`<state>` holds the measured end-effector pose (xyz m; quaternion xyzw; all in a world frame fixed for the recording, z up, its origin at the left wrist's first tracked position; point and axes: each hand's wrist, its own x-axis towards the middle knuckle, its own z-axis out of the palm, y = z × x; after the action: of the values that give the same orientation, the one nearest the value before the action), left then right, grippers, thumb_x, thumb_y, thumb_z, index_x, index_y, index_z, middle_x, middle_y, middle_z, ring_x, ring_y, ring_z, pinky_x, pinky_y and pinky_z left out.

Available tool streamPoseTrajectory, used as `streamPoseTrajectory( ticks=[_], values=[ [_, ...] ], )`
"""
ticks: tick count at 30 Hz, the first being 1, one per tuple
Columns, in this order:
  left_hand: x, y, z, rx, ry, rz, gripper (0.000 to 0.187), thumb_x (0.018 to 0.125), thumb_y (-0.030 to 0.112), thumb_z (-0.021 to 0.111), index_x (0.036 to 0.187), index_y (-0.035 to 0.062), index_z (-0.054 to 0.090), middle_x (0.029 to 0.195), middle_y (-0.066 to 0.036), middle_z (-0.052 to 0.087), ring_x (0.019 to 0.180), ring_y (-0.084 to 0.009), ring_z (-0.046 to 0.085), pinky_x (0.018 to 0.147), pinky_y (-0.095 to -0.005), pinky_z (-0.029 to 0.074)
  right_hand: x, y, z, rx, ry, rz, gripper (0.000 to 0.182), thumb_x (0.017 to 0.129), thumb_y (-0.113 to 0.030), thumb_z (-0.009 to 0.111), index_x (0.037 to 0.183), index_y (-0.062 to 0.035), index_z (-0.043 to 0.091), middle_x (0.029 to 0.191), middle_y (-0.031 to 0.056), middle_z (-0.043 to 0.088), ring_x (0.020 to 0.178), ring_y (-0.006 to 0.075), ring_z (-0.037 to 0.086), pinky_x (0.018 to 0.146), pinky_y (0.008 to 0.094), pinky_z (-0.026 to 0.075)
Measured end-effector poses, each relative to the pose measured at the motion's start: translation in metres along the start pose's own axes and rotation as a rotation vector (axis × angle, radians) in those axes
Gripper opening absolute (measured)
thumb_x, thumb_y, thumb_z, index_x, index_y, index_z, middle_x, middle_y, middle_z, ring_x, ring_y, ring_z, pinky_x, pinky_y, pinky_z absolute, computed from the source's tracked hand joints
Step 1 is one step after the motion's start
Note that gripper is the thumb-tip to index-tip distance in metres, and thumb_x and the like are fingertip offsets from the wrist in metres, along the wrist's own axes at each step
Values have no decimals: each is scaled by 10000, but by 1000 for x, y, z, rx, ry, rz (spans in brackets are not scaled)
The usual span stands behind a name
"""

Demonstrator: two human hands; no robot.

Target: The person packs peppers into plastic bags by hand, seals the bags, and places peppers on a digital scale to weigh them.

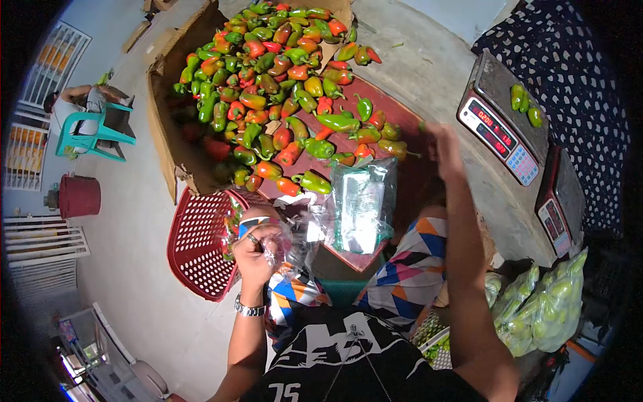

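My left hand (258, 249) is closed around a crumpled clear plastic bag (291, 244), with a watch on the wrist. Blurred by motion, my right hand (447, 157) is over the right edge of the low red table (382, 94); its fingers are too smeared to read. Nearest to it are loose peppers, among them an orange-green pepper (395, 148). A big heap of green and red peppers (268, 87) spills from a cardboard box (161, 127) onto the table. At the table's near edge lies a pack of clear plastic bags (362, 204).
Green peppers (524, 104) lie on a digital scale (499, 127) at the right, beside a second scale (556, 208). A red perforated basket (197, 244) stands left of my knees. Filled plastic bags (542, 308) are at lower right. A person (80, 110) sits on a green chair (94, 134).
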<state>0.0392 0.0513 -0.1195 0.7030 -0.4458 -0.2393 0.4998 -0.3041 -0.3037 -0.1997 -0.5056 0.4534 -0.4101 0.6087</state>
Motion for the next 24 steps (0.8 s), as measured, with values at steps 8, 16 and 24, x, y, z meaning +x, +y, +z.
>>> streamPoseTrajectory(
  ticks=[8,16,24],
  values=[
    [-1,-8,-3,13,34,-18,166,843,54,632,938,-18,748,910,-112,752,817,-194,704,779,-317,549,-33,-8,69,-686,100,-24,415,861,-365,760,1067,-11,694,915,150,727,836,241,695,750,392,539],
    [2,0,-1,21,42,-4,171,832,44,622,932,-17,746,900,-113,743,832,-193,697,806,-322,547,-16,4,43,-740,211,-54,533,884,-542,740,1022,-27,727,815,149,715,789,274,707,770,406,542],
    [0,1,-3,40,38,-17,178,816,37,624,934,-20,746,904,-117,742,852,-199,700,820,-319,542,-21,-24,91,198,-429,285,485,964,-455,708,1164,-14,681,936,45,713,796,188,683,749,293,529]
  ],
)
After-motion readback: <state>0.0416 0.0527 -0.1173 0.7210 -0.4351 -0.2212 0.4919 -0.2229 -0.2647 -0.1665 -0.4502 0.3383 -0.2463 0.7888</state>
